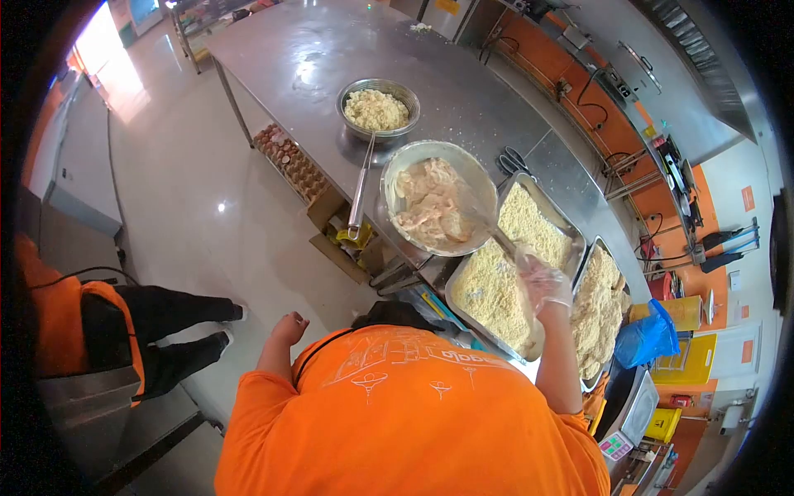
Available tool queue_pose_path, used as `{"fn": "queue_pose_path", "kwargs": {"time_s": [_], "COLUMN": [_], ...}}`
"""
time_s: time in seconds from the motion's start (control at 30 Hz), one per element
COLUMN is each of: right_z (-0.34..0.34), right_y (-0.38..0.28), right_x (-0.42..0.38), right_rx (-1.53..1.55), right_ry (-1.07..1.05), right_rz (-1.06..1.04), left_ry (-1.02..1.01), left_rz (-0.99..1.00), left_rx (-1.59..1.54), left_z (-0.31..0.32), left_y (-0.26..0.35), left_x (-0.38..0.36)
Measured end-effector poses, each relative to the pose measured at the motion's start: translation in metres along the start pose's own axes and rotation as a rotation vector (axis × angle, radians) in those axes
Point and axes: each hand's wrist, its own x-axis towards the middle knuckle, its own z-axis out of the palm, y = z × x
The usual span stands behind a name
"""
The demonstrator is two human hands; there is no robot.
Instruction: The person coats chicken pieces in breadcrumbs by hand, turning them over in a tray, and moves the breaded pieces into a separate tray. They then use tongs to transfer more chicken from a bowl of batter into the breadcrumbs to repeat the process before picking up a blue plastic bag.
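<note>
My right hand (543, 281), in a clear plastic glove, grips the handle of a metal utensil (501, 240) whose head reaches into a large bowl (484, 169). Blur hides the exact shape of that head. Raw meat pieces (430, 198) coated in pale batter fill the bowl. Below my right wrist lies a metal tray (457, 304) of yellowish crumbs (496, 289). Bare and away from the table, my left hand (289, 328) hangs at my side with its fingers curled in and nothing showing in them.
A strainer (357, 194) rests across a metal bowl (343, 107) of crumbs. Scissors (514, 159) lie behind the tray. Coated pieces fill a second tray (585, 384) at right, near a blue bag (649, 335) and a scale (628, 413). Another person (99, 331) stands at left.
</note>
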Motion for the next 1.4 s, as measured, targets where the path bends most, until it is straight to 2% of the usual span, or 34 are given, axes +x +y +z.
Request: {"fn": "queue_pose_path", "kwargs": {"time_s": [0.1,0.13,0.17,0.23,0.33,0.43,0.53,0.63,0.7,0.77,0.83,0.87,0.9,0.97,1.07,1.2,1.27,1.37,1.4], "right_z": [-0.025,-0.004,0.011,0.025,0.009,-0.022,-0.071,-0.016,-0.001,0.000,-0.024,0.008,0.039,-0.027,-0.007,0.014,-0.008,-0.033,-0.020], "right_y": [0.004,0.028,0.043,0.058,0.060,0.055,0.014,0.046,0.047,0.044,0.019,0.045,0.070,0.020,0.028,0.037,0.018,-0.006,0.006], "right_x": [-0.007,0.003,0.011,0.023,0.031,0.043,0.035,0.086,0.088,0.081,0.048,0.057,0.065,0.023,0.028,0.035,0.027,0.015,0.018], "right_rx": [-0.032,-0.226,-0.189,-0.112,0.096,-0.102,0.044,-0.382,-0.268,-0.330,-0.561,0.234,1.037,0.740,0.761,0.784,0.646,0.308,0.113], "right_ry": [-0.089,-0.038,-0.050,-0.070,-0.103,-0.094,-0.279,-0.173,-0.183,-0.164,-0.117,-0.139,-0.129,-0.295,-0.190,-0.105,-0.125,-0.168,-0.060], "right_rz": [0.037,-0.191,-0.254,-0.383,-0.300,-0.420,-0.164,-0.589,-0.541,-0.524,-0.527,-0.416,-0.389,0.041,0.035,0.009,0.001,-0.070,-0.216], "left_ry": [-0.001,0.029,0.061,-0.007,-0.003,0.095,0.113,0.098,0.101,0.114,0.113,0.111,0.120,0.135,0.031,0.082,0.109,-0.010,0.024], "left_rz": [0.000,0.009,0.018,-0.042,-0.076,-0.018,0.043,0.069,0.074,0.070,0.042,0.030,0.025,0.020,0.036,0.048,0.065,-0.009,0.006], "left_rx": [0.044,0.034,0.023,0.059,0.052,0.023,0.028,0.010,0.003,0.005,0.029,0.043,0.034,0.020,0.067,0.030,-0.014,0.002,0.006], "left_z": [0.003,0.006,0.008,0.007,-0.004,-0.002,0.002,0.005,0.007,0.012,0.014,0.014,0.015,0.018,0.006,0.001,0.000,-0.007,-0.006], "left_y": [-0.008,-0.016,-0.023,-0.033,-0.024,-0.022,-0.021,-0.015,-0.016,-0.019,-0.025,-0.028,-0.033,-0.041,-0.034,-0.021,-0.014,-0.001,-0.002], "left_x": [0.002,0.001,0.001,0.008,0.000,0.001,0.009,0.012,0.013,0.013,0.013,0.013,0.013,0.013,0.008,0.007,0.008,0.008,0.009]}}
